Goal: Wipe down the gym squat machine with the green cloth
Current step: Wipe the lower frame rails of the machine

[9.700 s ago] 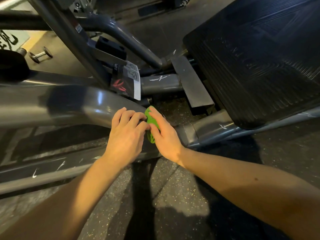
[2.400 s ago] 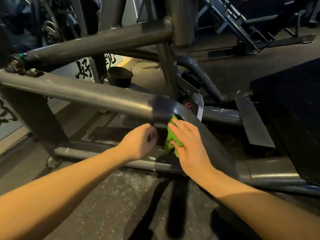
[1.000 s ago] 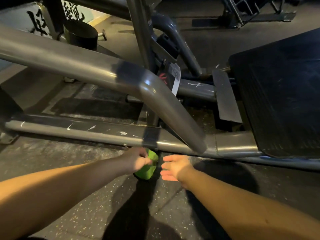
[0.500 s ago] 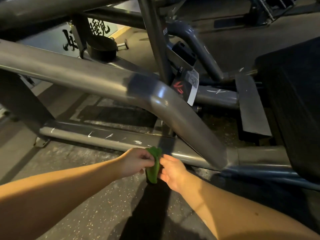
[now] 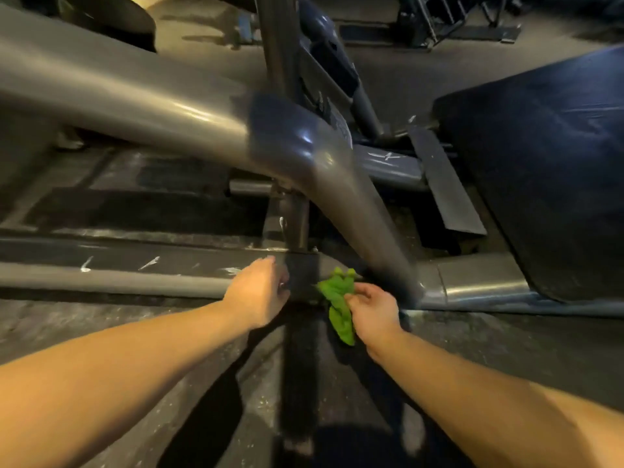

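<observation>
The right hand point(image 5: 373, 314) pinches the crumpled bright-green cloth point(image 5: 337, 298), whose long axis runs from the floor point(image 5: 506, 349) up to the low grey steel base rail point(image 5: 135, 282). The left hand point(image 5: 258, 293) sits on that rail just beside it; whether its fingers grip, I can't tell.

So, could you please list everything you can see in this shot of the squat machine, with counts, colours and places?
green cloth: one, bright green, bunched at the base rail, lower centre
bent frame tube: one, grey, from upper left down to the base at centre right
base rail: one, grey with white scuffs, low across the left
upright post: one, dark grey, top centre, behind the bent frame tube
footplate: one, black, right side
floor: one, dark and speckled, under everything
other equipment: count unclear, dark, far top right
left hand: one, at the base rail, left of the green cloth; grip blurred
right hand: one, pinching the green cloth
</observation>
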`<state>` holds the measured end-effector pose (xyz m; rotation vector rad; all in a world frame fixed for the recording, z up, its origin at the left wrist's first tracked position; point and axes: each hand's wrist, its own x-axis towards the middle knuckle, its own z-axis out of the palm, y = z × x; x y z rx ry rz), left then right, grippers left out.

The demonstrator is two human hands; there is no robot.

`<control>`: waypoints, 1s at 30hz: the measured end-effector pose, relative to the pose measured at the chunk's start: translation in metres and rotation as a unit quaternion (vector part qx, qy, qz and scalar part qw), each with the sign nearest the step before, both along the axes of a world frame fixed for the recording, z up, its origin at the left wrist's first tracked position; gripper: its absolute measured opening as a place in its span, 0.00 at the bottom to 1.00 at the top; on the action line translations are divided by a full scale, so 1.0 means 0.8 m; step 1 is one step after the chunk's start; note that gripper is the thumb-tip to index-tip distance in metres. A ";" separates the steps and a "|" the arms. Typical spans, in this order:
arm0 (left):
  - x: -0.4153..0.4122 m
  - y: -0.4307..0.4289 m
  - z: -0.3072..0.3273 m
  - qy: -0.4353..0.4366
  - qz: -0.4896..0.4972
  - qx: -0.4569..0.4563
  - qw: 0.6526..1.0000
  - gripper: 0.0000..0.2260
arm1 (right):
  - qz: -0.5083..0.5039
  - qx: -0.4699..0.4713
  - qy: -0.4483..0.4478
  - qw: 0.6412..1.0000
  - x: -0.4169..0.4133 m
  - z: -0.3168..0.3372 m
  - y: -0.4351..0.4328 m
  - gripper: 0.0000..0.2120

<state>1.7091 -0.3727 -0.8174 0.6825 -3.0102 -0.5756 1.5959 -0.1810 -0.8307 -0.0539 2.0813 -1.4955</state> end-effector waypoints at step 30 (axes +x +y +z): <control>0.059 -0.101 -0.028 -0.064 0.009 -0.179 0.982 0.20 | 0.204 0.337 0.316 0.863 -0.048 -0.045 -0.122 0.23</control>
